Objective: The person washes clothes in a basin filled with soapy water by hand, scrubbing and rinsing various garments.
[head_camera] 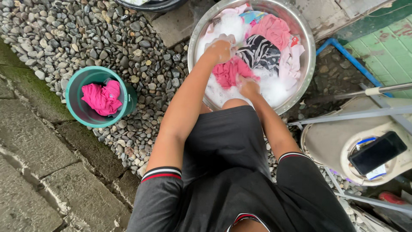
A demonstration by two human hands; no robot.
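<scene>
Pebble ground [86,38], mossy paving [30,141]; metal basin [307,64], teal bucket [75,107].

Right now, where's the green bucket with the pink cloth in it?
In the head view, the green bucket stands on the pebbles at the left, well apart from the metal basin, with the pink cloth bunched inside it.

Shiny metal basin [310,51], wet pink cloth [227,73], foamy suds [274,88].
</scene>
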